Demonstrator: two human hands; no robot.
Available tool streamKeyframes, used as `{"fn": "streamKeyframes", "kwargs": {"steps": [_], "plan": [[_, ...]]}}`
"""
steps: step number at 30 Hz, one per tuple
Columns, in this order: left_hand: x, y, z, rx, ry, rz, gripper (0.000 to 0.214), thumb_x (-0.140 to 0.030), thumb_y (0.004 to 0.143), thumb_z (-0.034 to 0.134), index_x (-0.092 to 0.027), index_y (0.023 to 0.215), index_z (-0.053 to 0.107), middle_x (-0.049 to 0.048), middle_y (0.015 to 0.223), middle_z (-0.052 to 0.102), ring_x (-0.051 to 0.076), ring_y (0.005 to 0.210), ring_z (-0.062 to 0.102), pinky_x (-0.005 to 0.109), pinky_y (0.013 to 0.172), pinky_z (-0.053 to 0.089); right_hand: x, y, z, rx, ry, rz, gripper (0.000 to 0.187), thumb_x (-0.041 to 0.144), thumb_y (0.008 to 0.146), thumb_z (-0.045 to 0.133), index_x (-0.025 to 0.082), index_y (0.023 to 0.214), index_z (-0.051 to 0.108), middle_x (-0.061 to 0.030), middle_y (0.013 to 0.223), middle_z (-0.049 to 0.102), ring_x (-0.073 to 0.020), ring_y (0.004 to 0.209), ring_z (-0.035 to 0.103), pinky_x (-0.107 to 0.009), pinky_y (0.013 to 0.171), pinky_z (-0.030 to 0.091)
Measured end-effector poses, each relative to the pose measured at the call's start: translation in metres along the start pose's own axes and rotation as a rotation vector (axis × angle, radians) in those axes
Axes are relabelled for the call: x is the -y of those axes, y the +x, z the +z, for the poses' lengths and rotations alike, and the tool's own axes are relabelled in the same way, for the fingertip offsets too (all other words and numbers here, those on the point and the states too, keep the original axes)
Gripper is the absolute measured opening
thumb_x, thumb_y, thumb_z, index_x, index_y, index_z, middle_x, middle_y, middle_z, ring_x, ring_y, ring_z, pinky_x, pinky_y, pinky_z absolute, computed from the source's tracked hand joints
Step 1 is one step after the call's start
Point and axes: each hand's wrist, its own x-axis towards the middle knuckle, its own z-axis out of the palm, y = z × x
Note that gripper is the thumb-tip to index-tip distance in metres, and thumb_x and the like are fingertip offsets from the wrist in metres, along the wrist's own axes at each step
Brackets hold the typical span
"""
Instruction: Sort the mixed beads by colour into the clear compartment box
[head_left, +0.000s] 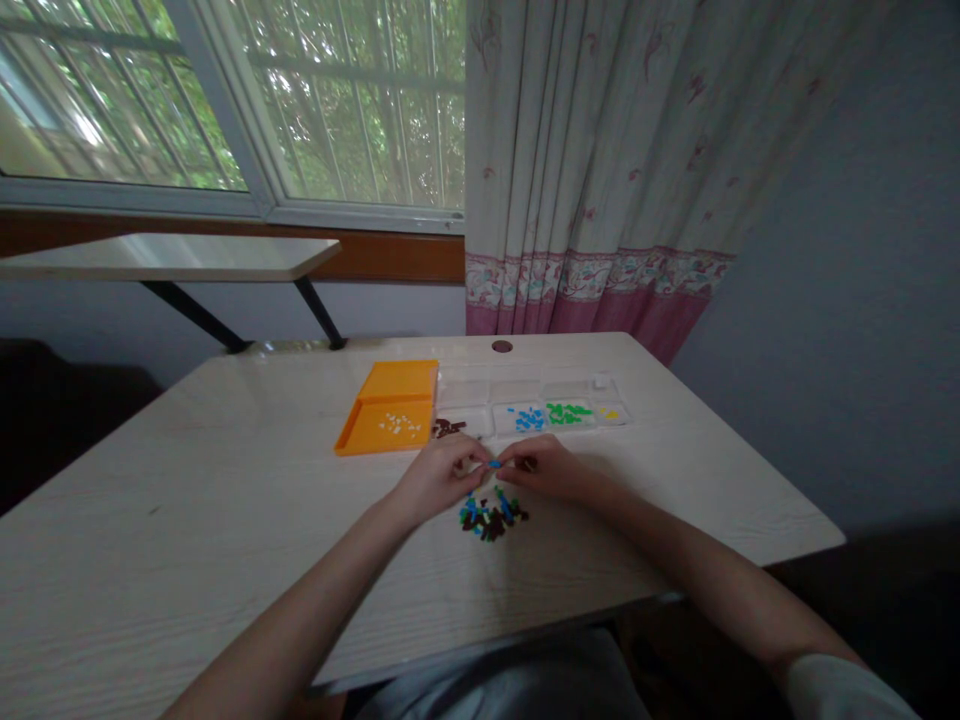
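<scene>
Both hands meet over the table, pinching a small blue piece (494, 464) between their fingertips. My left hand (444, 474) grips it from the left, and my right hand (551, 468) from the right. Just below the hands lies a loose pile of small brown, blue and green pieces (493, 517). Behind them, clear plastic boxes hold sorted bits: brown pieces (448, 427), blue pieces (527, 418), green pieces (568, 413) and a few yellow pieces (608, 413). The exact kind of these pieces is too small to tell.
An orange case (360, 425) lies open at the left of the clear boxes, with white pieces (400, 426) in its near half. A raised shelf (172, 257) on black legs stands at the table's back left. The table's (225, 500) front edge runs close to my lap.
</scene>
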Motion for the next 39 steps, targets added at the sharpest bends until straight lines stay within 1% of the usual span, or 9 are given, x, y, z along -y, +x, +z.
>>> {"fn": "streamKeyframes", "kwargs": {"steps": [4,8,11,15,22,25,29,35,39], "plan": [[-0.001,0.001,0.001,0.032,-0.041,0.016,0.005,-0.015,0.075,0.054,-0.015,0.073,0.059,0.0018,0.072,0.061,0.01,0.068,0.053,0.018,0.061,0.041,0.001,0.0,0.001,-0.012,0.002,0.005,0.026,0.037,0.081,0.054,0.015,0.079,0.068,0.0028,0.048,0.053,-0.0057,0.042,0.041,-0.016,0.044,0.031],[0.001,0.002,-0.004,0.081,-0.047,-0.078,0.009,-0.021,0.076,0.053,-0.015,0.081,0.058,0.0015,0.074,0.059,0.01,0.064,0.051,0.017,0.055,0.038,0.0,0.0,-0.003,-0.078,-0.102,-0.045,0.026,0.037,0.082,0.053,0.016,0.082,0.068,0.0019,0.052,0.057,-0.0063,0.045,0.045,-0.016,0.047,0.034],[0.009,0.0,-0.009,0.228,-0.028,-0.165,0.014,-0.026,0.077,0.051,-0.014,0.073,0.057,-0.0018,0.062,0.052,0.008,0.054,0.044,0.016,0.049,0.033,-0.001,0.0,-0.013,-0.199,-0.254,-0.131,0.025,0.036,0.084,0.051,0.018,0.086,0.068,0.0011,0.055,0.06,-0.0067,0.047,0.049,-0.017,0.051,0.037],[0.017,-0.003,-0.013,0.428,0.005,-0.184,0.027,-0.035,0.078,0.052,-0.014,0.062,0.052,-0.0041,0.053,0.044,0.006,0.048,0.037,0.016,0.047,0.028,-0.002,-0.001,-0.027,-0.345,-0.414,-0.252,0.024,0.035,0.085,0.05,0.02,0.084,0.069,0.0009,0.058,0.064,-0.0067,0.047,0.052,-0.017,0.054,0.039],[0.018,-0.004,-0.012,0.453,0.097,-0.18,0.024,-0.033,0.078,0.052,-0.014,0.064,0.053,-0.0033,0.054,0.048,0.007,0.049,0.039,0.017,0.047,0.027,-0.004,-0.002,-0.035,-0.391,-0.498,-0.281,0.026,0.037,0.087,0.048,0.021,0.085,0.069,0.0004,0.067,0.069,-0.0076,0.051,0.057,-0.019,0.057,0.041],[0.019,-0.004,-0.013,0.44,0.122,-0.166,0.022,-0.031,0.079,0.05,-0.015,0.066,0.056,-0.0021,0.055,0.051,0.008,0.049,0.041,0.018,0.049,0.029,-0.007,-0.002,-0.034,-0.376,-0.505,-0.237,0.028,0.039,0.087,0.047,0.022,0.085,0.069,-0.0001,0.07,0.07,-0.0083,0.055,0.059,-0.019,0.06,0.043],[0.019,-0.004,-0.017,0.433,0.106,-0.138,0.021,-0.026,0.081,0.045,-0.014,0.073,0.061,0.0019,0.065,0.059,0.01,0.059,0.049,0.019,0.057,0.035,-0.018,-0.001,-0.037,-0.361,-0.523,-0.07,0.028,0.039,0.085,0.048,0.021,0.087,0.069,-0.0013,0.068,0.068,-0.0097,0.056,0.058,-0.019,0.059,0.042],[0.017,-0.002,-0.022,0.468,0.108,-0.072,0.011,-0.023,0.074,0.053,-0.014,0.073,0.061,-0.0008,0.063,0.053,0.009,0.057,0.046,0.018,0.055,0.034,-0.034,0.001,-0.046,-0.326,-0.533,0.197,0.026,0.036,0.083,0.051,0.02,0.093,0.067,-0.0028,0.073,0.067,-0.0131,0.065,0.059,-0.022,0.061,0.042],[0.018,-0.002,-0.022,0.469,0.128,-0.053,0.009,-0.019,0.073,0.052,-0.015,0.07,0.06,-0.0006,0.062,0.053,0.009,0.056,0.045,0.018,0.055,0.035,-0.037,0.003,-0.048,-0.292,-0.514,0.28,0.027,0.037,0.083,0.051,0.02,0.096,0.067,-0.0034,0.077,0.067,-0.0138,0.066,0.059,-0.023,0.062,0.042]]}}
